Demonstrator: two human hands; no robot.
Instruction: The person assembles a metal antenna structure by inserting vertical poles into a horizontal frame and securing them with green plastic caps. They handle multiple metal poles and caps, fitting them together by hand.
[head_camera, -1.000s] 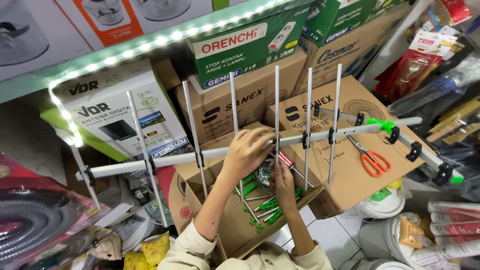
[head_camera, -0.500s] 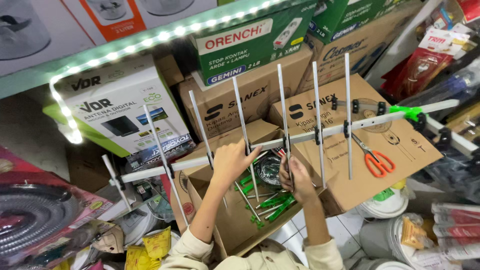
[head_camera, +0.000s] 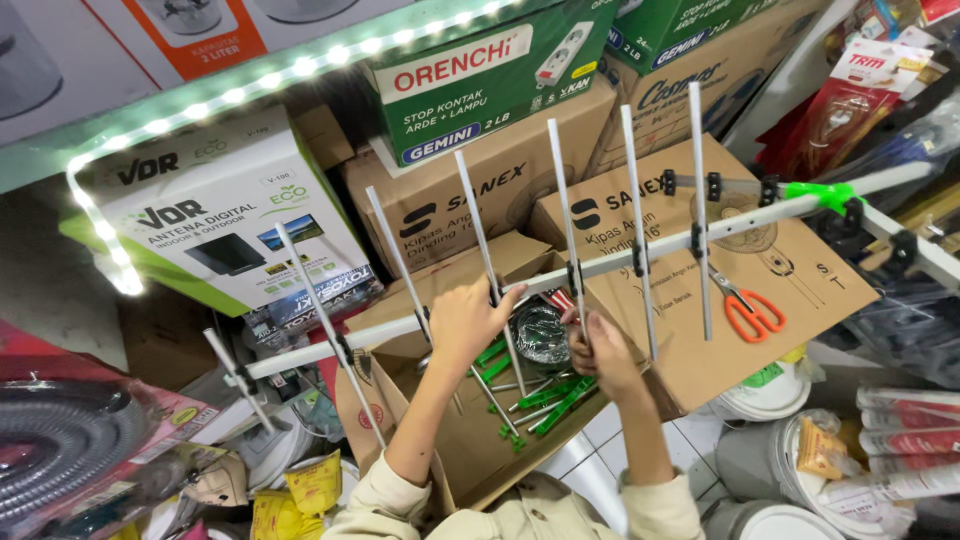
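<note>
White antenna boom (head_camera: 600, 265) runs left-right above open cardboard box (head_camera: 470, 440). Left hand (head_camera: 470, 322) wraps boom near centre. Right hand (head_camera: 600, 350) pinches upright rod (head_camera: 566, 215) just right. Orange scissors (head_camera: 750, 312) farther right.

a shop — stacked boxed goods (head_camera: 480, 75), lit shelf (head_camera: 250, 85)

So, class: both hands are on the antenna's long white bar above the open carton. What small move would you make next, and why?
Probably steady the bar with the left hand while the right hand works on the rod clamp it is touching. The antenna hangs tilted in the air over the open carton, held only near its middle, so it could swing.
</note>
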